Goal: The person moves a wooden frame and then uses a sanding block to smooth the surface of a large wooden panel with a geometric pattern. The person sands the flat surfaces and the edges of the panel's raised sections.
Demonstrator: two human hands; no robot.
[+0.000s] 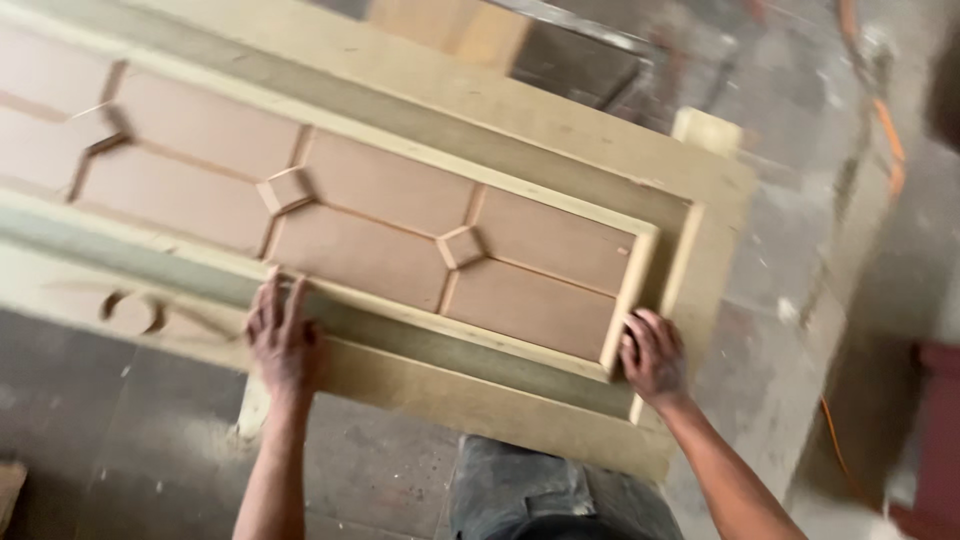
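A large wooden door point(420, 110) fills most of the view, lying flat and running off the left edge, so its full length cannot be seen. Its pale frame surrounds a recessed, browner panel point(360, 215) divided by thin grooves into angled fields, with small raised diamonds point(461, 246) where the grooves meet. A carved curl point(135, 312) shows on the near rail at the left, partly blurred.

What carries the door is hidden beneath it; only a pale leg-like piece point(252, 405) shows under the near edge. Beyond and below lies a dusty grey floor point(130, 440), with an orange cable point(888, 135) trailing along the right side. A dark red object point(940, 430) is cut off at the right edge and cannot be identified.

The left hand point(282, 335) lies flat on the near rail, fingers together and stretched forward, their tips reaching the inner moulding point(420, 312) of the panel. It presses on the wood without gripping anything.

The right hand point(652, 355) rests at the near right corner of the moulding, fingers slightly spread and curved over the wood, touching it; whether the thumb hooks under the edge cannot be told.

Both forearms rise from the bottom edge, and a knee in grey trousers point(520, 490) shows between them. The whole view is softened by motion blur.
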